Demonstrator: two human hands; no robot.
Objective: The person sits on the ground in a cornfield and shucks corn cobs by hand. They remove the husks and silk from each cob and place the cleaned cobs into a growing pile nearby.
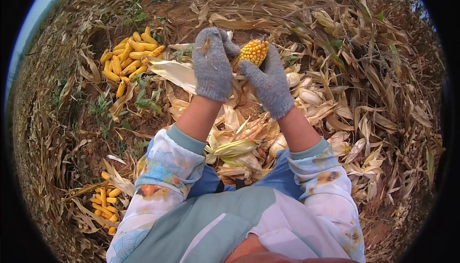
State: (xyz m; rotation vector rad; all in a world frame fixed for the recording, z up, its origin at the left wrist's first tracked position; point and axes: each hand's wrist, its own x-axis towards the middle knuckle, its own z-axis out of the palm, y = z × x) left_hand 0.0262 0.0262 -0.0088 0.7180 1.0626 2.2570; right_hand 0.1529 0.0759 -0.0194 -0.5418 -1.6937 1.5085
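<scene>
Both of my hands wear grey knitted gloves and are raised over the ground in front of me. My right hand grips a yellow corn cob with its kernels bare, thumb on the near side and fingers behind. Close to the cob's left side, my left hand has its fingers curled over. Pale corn husk sticks out to the left of that hand; its grip on the husk is partly hidden by the glove. Brown corn silk hangs below, between the wrists.
A pile of husked corn cobs lies on the soil at the upper left, a second pile at the lower left. Loose husks cover the ground before my legs. Dry corn stalks lie thick on the right. Green weeds grow at the left.
</scene>
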